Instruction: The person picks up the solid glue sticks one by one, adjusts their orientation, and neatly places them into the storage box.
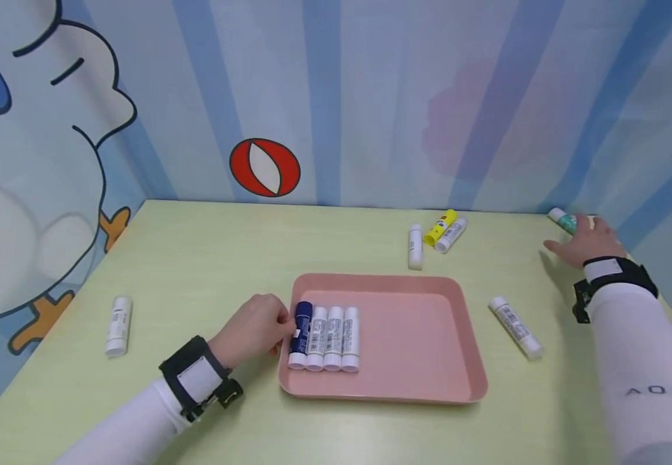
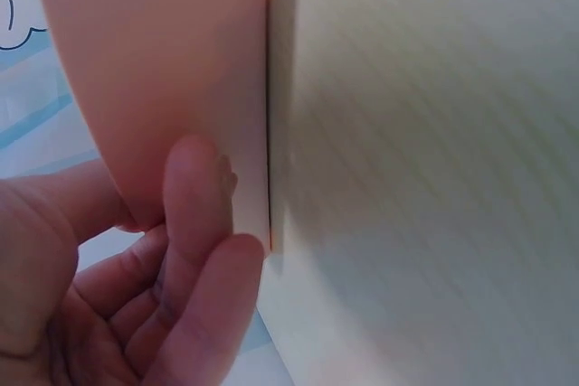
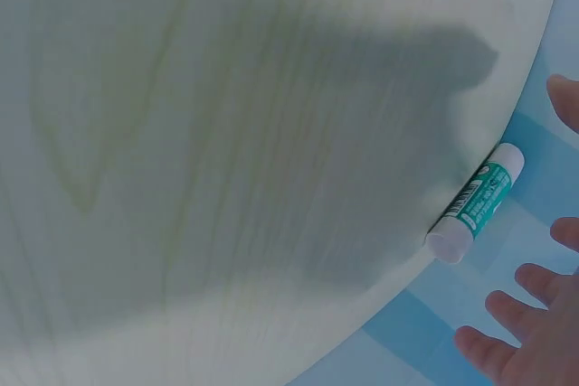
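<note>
From the head view I judged the sorting partly done: four sticks (image 1: 324, 338) lay side by side at the left of the pink tray (image 1: 417, 336), five lay loose on the surface (image 1: 208, 258), and my left hand (image 1: 254, 329) touched the blue one. My left wrist view showed loosely bent fingers (image 2: 194, 223) against the tray's rim, gripping nothing. My right wrist view showed my right hand (image 3: 534, 323) spread open, just beside the green stick (image 3: 477, 202) at the surface's far right edge.
</note>
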Tool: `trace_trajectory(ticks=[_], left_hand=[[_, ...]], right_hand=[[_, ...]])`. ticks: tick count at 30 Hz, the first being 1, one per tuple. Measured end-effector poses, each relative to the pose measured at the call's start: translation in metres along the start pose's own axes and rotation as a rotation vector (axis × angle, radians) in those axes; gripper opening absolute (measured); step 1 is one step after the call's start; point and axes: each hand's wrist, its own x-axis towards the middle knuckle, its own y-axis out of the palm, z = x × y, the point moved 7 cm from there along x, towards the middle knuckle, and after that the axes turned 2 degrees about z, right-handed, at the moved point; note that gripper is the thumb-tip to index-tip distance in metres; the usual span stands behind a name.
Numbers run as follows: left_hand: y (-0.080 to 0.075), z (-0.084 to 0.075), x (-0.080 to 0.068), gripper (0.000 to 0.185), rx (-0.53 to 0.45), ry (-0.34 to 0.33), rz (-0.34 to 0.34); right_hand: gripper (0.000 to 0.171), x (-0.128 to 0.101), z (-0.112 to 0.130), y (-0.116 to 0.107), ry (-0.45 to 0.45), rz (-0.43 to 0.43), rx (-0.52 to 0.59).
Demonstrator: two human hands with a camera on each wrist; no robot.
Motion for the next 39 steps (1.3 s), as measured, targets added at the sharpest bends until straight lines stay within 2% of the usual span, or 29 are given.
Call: trace_trajectory(ticks=[8,17,22,27,36,39], left_hand=[[-0.001,0.002,-0.001,0.026,-0.002,-0.008,-0.005],[-0.004,0.004,-0.003,0.027,-0.008,-0.016,-0.007],[-0.004,0.004,-0.003,0.026,-0.013,-0.031,0.0],[-0.006,0.002,-0.003,0.028,-0.014,-0.016,-0.005],[-0.004,0.002,-0.002,0.029,-0.005,-0.006,0.002],[-0.003,0.003,-0.003,0.03,-0.004,-0.013,0.009]], right_hand=[[0.111,0.015,-0.004,0.004,-0.034,-0.001,0.007],[0.105,0.023,-0.005,0.011,-0.039,0.02,0.013],[0.111,0.027,-0.011,0.01,-0.024,0.022,0.0],[0.117,0.027,-0.014,0.005,-0.025,0.027,0.007],[0.105,0.025,-0.015,0.007,-0.029,0.023,-0.002],[0.099,0.028,-0.017,0.009,0.019,0.029,-0.016]])
